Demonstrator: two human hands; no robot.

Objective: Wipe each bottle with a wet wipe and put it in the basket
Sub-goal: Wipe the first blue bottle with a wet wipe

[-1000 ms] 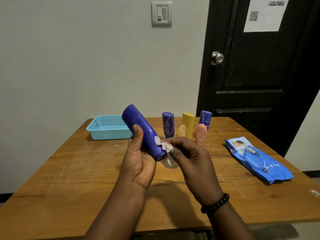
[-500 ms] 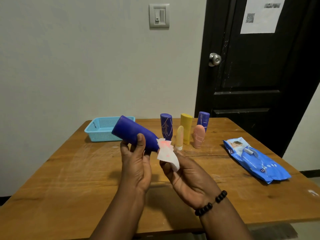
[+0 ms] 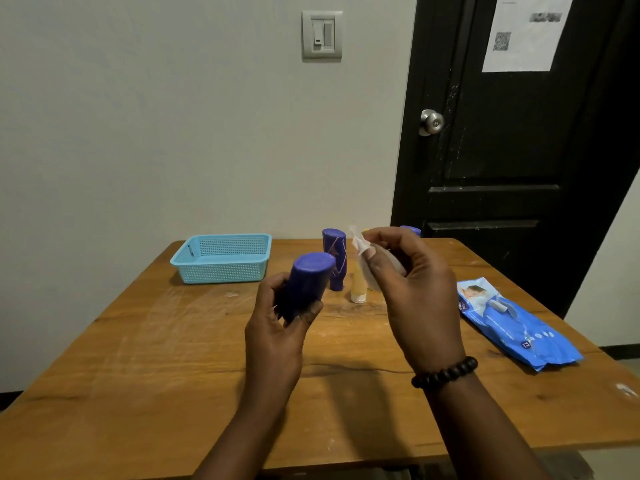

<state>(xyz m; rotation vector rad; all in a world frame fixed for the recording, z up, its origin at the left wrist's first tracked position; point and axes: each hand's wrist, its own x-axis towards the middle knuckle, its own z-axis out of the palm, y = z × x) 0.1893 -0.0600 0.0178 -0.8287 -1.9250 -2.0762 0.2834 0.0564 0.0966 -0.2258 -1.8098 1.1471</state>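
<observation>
While the left hand (image 3: 277, 327) grips a blue bottle (image 3: 308, 285) above the surface (image 3: 156, 358), fingers curled round it; the right hand (image 3: 412, 292) pinches a wet wipe (image 3: 360, 242); the basket (image 3: 223, 258) sits behind.

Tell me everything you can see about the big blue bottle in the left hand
The large dark blue plastic bottle is a smooth, matte cylinder with a flat oval end that faces up and toward the camera. It is held in the air above the wooden table, tilted, with its upper end leaning right. The left hand grips its lower part, so its cap end is hidden. No label shows. The white wet wipe is apart from it, pinched in the right hand.
</observation>
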